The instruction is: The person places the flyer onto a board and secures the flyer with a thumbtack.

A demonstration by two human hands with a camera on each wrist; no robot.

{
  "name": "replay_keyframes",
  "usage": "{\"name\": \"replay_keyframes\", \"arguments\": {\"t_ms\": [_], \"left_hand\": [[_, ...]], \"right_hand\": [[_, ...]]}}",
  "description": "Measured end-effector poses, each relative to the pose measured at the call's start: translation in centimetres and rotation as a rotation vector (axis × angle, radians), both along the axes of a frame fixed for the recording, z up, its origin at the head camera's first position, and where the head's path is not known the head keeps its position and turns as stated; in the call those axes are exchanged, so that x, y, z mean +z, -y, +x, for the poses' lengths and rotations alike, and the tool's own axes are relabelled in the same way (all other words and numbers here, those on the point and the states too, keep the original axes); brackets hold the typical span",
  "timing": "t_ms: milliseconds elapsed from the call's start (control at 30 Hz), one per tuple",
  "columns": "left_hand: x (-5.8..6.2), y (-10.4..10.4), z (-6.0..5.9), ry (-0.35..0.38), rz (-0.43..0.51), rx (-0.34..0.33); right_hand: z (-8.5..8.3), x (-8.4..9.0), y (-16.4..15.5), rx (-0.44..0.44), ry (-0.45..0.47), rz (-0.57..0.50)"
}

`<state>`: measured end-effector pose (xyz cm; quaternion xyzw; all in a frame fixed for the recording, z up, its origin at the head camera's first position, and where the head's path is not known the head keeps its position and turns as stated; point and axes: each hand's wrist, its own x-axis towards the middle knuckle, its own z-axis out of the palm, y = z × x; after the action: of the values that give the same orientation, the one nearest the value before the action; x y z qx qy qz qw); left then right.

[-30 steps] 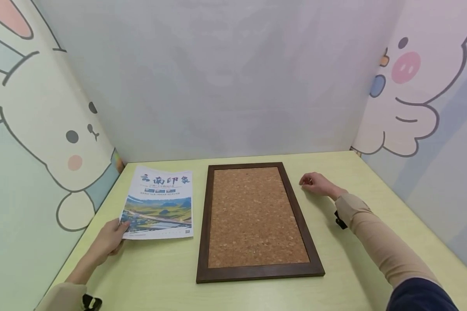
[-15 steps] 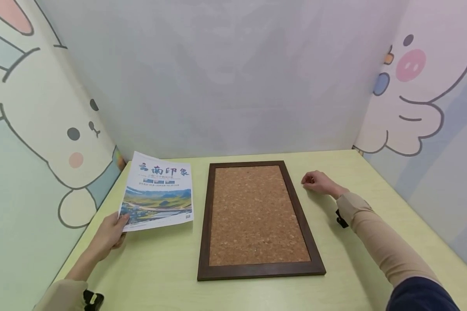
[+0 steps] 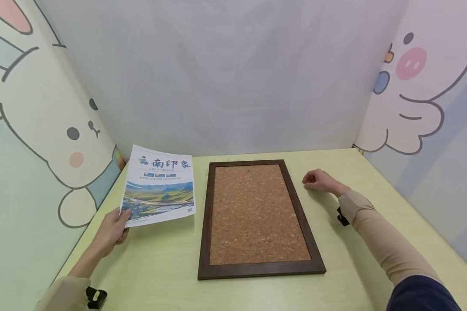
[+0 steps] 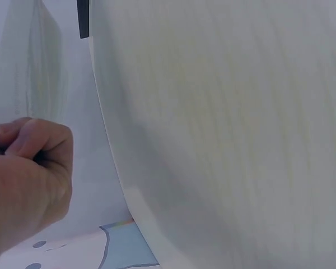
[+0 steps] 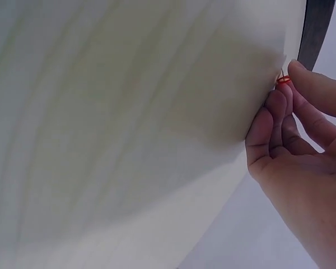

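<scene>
My left hand (image 3: 110,231) grips a printed poster (image 3: 161,190) by its lower left corner, thumb on the front, and holds it up off the table. Blue Chinese characters run across its top, above a landscape picture. In the left wrist view, the left hand (image 4: 36,174) has curled fingers and the sheet appears pale. To the right of a framed cork board (image 3: 258,216), my right hand (image 3: 322,181) is low at the table. Its thumb and fingertips pinch a small red thumbtack (image 5: 284,79), whose thin point sticks up; most of it is hidden.
The brown-framed cork board lies flat mid-table, between the hands. The pale yellow-green table (image 3: 159,268) meets a grey back wall (image 3: 233,86). Side walls with cartoon figures, a rabbit (image 3: 62,129) and a white animal (image 3: 416,95), stand left and right.
My left hand has lifted the poster off the table and tilted it up, its top edge rising. The right hand stays almost where it was beside the cork board.
</scene>
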<state>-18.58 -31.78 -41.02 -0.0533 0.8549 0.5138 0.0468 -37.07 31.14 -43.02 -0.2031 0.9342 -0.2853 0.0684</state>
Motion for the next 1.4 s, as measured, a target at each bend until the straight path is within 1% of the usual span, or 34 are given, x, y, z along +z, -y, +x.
{"name": "replay_keyframes", "arguments": {"t_ms": [200, 500, 733, 933, 1100, 1267, 1400], "left_hand": [[0.2, -0.6, 0.0, 0.002, 0.020, -0.003], [0.6, -1.6, 0.1, -0.031, 0.035, 0.004], [0.8, -2.0, -0.1, -0.036, 0.027, 0.016], [0.8, -2.6, -0.2, -0.038, 0.023, 0.013], [0.6, -3.3, -0.2, -0.047, -0.004, 0.028], [0.7, -4.0, -0.3, -0.046, 0.003, 0.025], [0.7, -4.6, -0.5, -0.041, 0.004, 0.018]], "right_hand": [[-0.1, -0.1, -0.2, 0.003, 0.016, 0.004], [-0.1, -0.2, -0.2, 0.002, 0.006, 0.001], [-0.1, -0.1, -0.3, 0.005, 0.018, -0.021], [0.0, 0.0, -0.4, 0.011, 0.036, -0.046], [0.1, 0.1, -0.2, 0.005, 0.039, -0.036], [0.1, 0.2, -0.2, -0.005, 0.050, -0.027], [0.0, 0.1, -0.3, -0.013, 0.067, -0.040]]}}
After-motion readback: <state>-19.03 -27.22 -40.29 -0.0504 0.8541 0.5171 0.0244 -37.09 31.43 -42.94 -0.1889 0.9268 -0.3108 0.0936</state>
